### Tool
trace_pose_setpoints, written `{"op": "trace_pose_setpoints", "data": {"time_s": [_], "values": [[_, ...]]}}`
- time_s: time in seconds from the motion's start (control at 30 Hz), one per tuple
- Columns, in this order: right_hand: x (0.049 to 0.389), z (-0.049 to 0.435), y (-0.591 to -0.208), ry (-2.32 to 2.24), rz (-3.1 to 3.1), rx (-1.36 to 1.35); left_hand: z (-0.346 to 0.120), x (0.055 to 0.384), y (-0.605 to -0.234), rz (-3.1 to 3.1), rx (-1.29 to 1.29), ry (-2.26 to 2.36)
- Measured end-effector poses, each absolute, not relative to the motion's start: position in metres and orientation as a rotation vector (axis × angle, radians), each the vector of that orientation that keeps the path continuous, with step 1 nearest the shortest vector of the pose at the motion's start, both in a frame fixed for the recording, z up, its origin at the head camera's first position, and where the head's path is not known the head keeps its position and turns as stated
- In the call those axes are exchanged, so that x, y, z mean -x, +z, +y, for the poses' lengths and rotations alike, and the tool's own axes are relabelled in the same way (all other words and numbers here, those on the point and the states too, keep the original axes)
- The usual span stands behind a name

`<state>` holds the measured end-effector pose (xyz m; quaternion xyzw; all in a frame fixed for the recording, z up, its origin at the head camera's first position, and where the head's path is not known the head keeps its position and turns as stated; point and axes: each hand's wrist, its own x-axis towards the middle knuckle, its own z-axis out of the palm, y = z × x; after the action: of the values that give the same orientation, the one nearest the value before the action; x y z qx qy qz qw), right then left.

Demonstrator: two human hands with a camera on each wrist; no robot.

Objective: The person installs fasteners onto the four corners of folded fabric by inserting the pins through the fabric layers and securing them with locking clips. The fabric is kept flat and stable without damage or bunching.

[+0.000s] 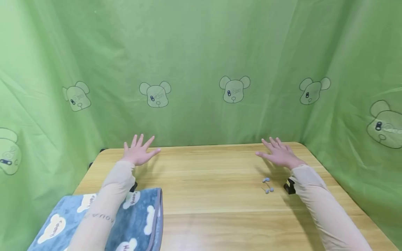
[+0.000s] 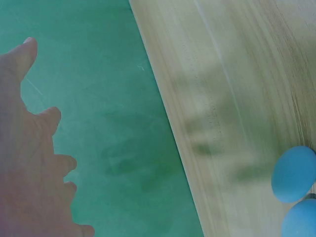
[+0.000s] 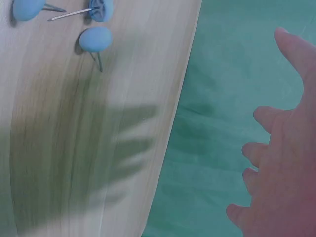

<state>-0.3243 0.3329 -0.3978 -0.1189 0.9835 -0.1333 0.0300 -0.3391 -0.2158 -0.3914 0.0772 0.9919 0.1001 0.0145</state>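
My left hand (image 1: 137, 154) is held over the far left of the table with its fingers spread, holding nothing. In the left wrist view, two smooth blue rounded pieces (image 2: 295, 174) lie on the wood near the right edge, partly cut off. My right hand (image 1: 280, 155), also spread and holding nothing, hovers over the far right of the table. Nearest to it are several pins with pale blue round heads (image 1: 267, 185) and thin pointed shanks. A pin head (image 3: 96, 39) shows closer in the right wrist view. A folded blue plush blanket (image 1: 138, 212) lies under my left forearm.
The light wood table (image 1: 213, 195) ends at a green curtain (image 1: 194, 52) printed with bear faces, which closes off the back and both sides. The blanket covers the near left corner. A black wrist device (image 1: 289, 186) sits under the right sleeve.
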Motion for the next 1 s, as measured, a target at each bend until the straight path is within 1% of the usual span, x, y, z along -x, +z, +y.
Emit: {"op": "trace_pose_setpoints", "data": {"time_s": [0.3, 0.43, 0.77, 1.0], "values": [[0.320, 0.324, -0.392, -0.403, 3.052, 0.389, -0.222, 0.329, -0.378, 3.193, -0.335, 0.275], [0.319, 0.315, -0.389, -0.374, 3.073, 0.413, -0.226, 0.318, -0.368, 3.267, -0.395, 0.241], [0.311, 0.271, -0.381, -0.335, 3.073, 0.535, -0.248, 0.281, -0.350, 3.410, -0.564, 0.130], [0.312, 0.233, -0.380, -0.339, 3.105, 0.634, -0.273, 0.256, -0.350, 3.503, -0.701, 0.031]]}}
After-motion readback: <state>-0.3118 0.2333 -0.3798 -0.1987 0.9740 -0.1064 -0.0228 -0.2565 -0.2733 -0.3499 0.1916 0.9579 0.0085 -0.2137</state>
